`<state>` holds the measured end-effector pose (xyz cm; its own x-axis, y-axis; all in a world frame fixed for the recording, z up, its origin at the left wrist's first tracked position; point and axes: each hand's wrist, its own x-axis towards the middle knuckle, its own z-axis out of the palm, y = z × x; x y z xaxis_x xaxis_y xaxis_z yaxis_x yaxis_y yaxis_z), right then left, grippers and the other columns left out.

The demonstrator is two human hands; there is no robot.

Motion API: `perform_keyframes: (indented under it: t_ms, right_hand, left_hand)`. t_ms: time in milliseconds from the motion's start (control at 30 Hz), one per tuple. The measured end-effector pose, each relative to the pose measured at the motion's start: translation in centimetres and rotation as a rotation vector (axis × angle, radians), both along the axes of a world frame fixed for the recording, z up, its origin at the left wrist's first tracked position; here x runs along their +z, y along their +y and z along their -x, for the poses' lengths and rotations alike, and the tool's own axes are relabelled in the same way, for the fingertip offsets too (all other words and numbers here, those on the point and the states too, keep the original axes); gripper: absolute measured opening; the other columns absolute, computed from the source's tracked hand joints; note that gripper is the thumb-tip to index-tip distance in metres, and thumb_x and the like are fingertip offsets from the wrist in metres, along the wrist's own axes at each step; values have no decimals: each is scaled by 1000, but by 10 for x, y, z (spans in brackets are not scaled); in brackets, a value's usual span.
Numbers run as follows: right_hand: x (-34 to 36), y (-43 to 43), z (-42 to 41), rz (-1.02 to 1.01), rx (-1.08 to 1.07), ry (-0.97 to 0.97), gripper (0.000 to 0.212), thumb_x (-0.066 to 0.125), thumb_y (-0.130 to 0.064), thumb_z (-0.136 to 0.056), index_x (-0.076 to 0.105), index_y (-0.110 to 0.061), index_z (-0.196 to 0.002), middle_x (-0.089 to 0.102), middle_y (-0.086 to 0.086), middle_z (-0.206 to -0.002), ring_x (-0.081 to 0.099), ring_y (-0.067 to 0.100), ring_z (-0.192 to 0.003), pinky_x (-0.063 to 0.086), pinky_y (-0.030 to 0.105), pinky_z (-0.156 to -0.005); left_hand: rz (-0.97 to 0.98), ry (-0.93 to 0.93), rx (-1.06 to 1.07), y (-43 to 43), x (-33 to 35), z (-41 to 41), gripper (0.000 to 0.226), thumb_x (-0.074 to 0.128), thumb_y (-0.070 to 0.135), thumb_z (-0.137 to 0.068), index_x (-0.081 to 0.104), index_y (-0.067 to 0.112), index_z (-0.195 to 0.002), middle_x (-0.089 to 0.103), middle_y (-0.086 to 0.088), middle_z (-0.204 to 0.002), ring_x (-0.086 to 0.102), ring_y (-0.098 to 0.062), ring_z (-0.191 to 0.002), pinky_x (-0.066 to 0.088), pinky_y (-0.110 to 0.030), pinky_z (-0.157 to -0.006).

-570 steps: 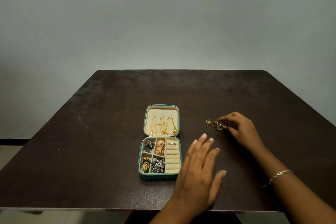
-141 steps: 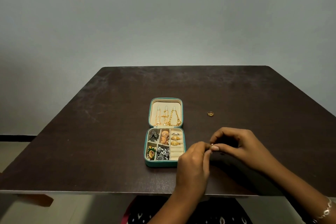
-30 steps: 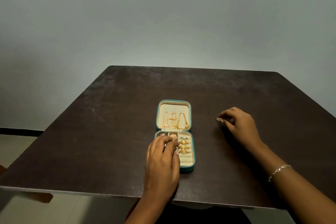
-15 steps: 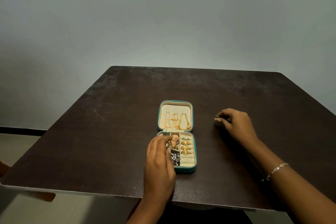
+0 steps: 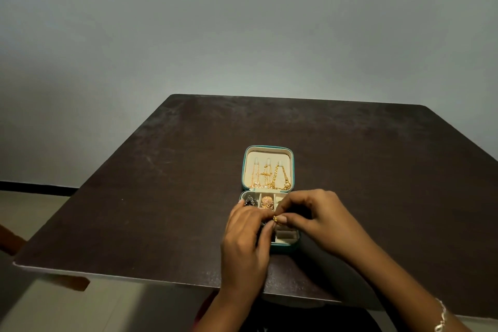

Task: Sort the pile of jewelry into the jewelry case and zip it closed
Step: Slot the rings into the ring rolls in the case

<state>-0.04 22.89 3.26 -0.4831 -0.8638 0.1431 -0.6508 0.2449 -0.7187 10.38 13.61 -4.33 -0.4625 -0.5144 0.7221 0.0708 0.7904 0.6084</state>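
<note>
the dark table point(image 5: 161, 197) offers open passage at the left and right of the frame and along its far edge. at lower centre the jewelry case point(image 5: 286, 246) blocks the way, its lid point(image 5: 268, 152) open behind it. the left hand point(image 5: 245, 240) and the right hand point(image 5: 323, 221), which pinches a ring point(image 5: 275, 219), meet over the tray and cover most compartments.

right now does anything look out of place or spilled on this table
Nothing stands out. The teal square jewelry case lies open, straight on the dark brown table, thin gold chains hanging in its lid. The right hand pinches a small gold ring over it.
</note>
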Motion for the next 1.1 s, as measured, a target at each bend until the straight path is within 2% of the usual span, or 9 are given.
perform_keyframes:
  t_ms: [133,267,367,467,600,733,800,933,1100]
  right_hand:
    - [-8,6,-6,129,-11,-19,10,70,-12,-79,71,-19,-84,69,-16,-79,64,-3,-80,49,12,-72]
    - [-20,9,-10,197,-10,118,13,70,-12,-77,72,-17,-89,65,-20,-81,62,-5,-85,48,9,-72]
    - [-24,12,-6,242,-52,179,17,63,-20,-74,72,-17,-89,68,-14,-83,62,-2,-86,49,10,-72]
    - [-28,18,1,206,-92,251,13,70,-14,-77,72,-18,-89,69,-10,-86,62,3,-81,52,18,-71]
    - [-32,18,2,148,-70,373,13,66,-18,-77,72,-19,-89,69,-7,-86,63,8,-79,54,25,-66]
    - [-38,16,1,118,-46,499,17,61,-22,-74,71,-20,-87,67,-8,-82,61,12,-75,51,26,-56]
    - [-41,15,1,114,-47,507,16,62,-23,-73,70,-21,-87,66,-8,-82,60,13,-76,51,28,-54]
    - [-48,14,2,135,-57,503,16,63,-27,-73,70,-21,-87,65,-9,-82,59,12,-76,50,27,-53]
    - [-52,12,2,160,-77,468,16,64,-28,-73,71,-23,-86,61,-10,-81,55,10,-75,48,25,-53]
  left_hand:
    - [-43,12,14,-1,-1,0,5,52,18,-83,53,23,-83,61,6,-75,54,1,-77,35,-20,-104]
    - [-56,-24,-4,-1,0,0,6,52,18,-83,54,24,-83,62,5,-76,55,0,-78,32,-16,-105]
    - [-94,-57,-20,-1,2,-2,16,50,20,-84,64,18,-91,64,7,-88,55,-4,-93,34,-10,-97]
    - [-230,-51,36,-3,3,-2,27,46,20,-85,65,14,-103,61,7,-105,52,-3,-105,39,-10,-91]
    - [-344,-127,68,-6,0,-1,28,52,3,-87,61,16,-111,55,11,-114,51,-6,-112,37,-6,-92]
    - [-374,-171,63,-5,1,0,32,51,-2,-88,59,14,-115,53,4,-129,46,-10,-123,39,-23,-100]
    - [-379,-171,65,-5,1,-1,31,49,1,-89,59,14,-116,52,2,-132,46,-10,-124,38,-24,-100]
    - [-379,-154,58,-5,1,-1,35,39,17,-86,59,13,-115,53,2,-130,48,-9,-122,38,-17,-97]
    - [-391,-150,57,-5,2,-1,37,38,17,-86,60,11,-114,55,1,-127,49,-9,-120,33,-2,-94]
